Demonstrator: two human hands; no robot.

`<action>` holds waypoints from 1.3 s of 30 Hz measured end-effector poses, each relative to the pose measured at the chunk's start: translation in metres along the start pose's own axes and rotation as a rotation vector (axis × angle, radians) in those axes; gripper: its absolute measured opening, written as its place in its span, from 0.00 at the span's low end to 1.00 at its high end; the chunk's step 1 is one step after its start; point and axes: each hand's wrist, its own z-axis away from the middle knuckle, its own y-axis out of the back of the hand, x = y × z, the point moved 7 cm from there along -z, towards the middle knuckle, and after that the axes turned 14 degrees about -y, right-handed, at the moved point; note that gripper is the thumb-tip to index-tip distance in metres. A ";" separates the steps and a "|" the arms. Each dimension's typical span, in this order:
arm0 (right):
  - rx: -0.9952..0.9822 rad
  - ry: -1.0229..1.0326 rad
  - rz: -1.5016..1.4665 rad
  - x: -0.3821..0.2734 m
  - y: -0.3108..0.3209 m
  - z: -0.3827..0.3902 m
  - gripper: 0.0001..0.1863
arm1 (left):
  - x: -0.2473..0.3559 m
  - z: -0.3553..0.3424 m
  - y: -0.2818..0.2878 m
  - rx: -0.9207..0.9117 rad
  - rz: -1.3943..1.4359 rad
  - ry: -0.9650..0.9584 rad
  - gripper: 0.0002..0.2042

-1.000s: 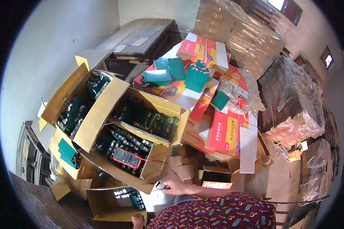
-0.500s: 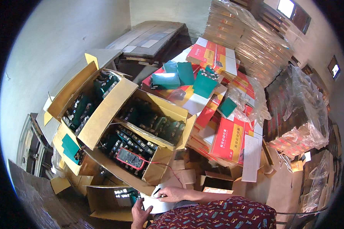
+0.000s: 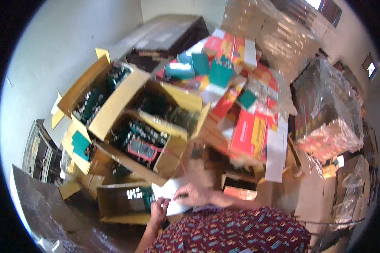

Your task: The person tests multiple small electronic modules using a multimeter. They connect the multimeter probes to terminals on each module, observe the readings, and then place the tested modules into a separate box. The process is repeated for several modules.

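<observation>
My left hand [image 3: 158, 210] has its fingers curled together at the left edge of a white sheet [image 3: 172, 188]. Over the sheet's right side is my right hand [image 3: 193, 194], its fingers pinched; what either hand grips is too small and blurred to make out. Just beyond, a multimeter [image 3: 142, 149] with a red rim lies on green blocks with metal terminals inside an open cardboard box [image 3: 173, 159]. To the left of my hands, a lower open carton [image 3: 114, 207] holds more green blocks [image 3: 146, 196].
Another open carton [image 3: 119, 101] of green blocks stands at the far left. Beyond on the right, flattened red, yellow and white cartons [image 3: 249, 133] are stacked, with loose green blocks [image 3: 221, 72] on top. Plastic-wrapped cardboard stacks [image 3: 325, 109] stand at the right.
The view has shifted and blurred. My left hand has come up to the white sheet, its spread fingers now curled. My right hand stays over the sheet.
</observation>
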 end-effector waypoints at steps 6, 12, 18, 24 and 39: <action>0.159 -0.081 -0.111 -0.027 0.016 0.055 0.12 | 0.032 0.018 -0.007 0.117 0.138 -0.010 0.08; 0.203 -0.121 -0.198 -0.028 0.020 0.080 0.11 | 0.046 0.051 0.019 0.084 0.136 0.061 0.09; -0.085 -0.331 -0.593 -0.016 0.032 0.081 0.30 | 0.131 0.001 0.041 -0.036 0.101 0.051 0.10; -0.161 -0.245 -0.214 -0.034 0.048 0.021 0.20 | 0.157 -0.039 0.047 0.075 -0.106 0.080 0.14; -0.239 0.107 -0.168 -0.046 0.223 -0.065 0.28 | 0.043 0.015 0.013 0.641 0.349 0.535 0.11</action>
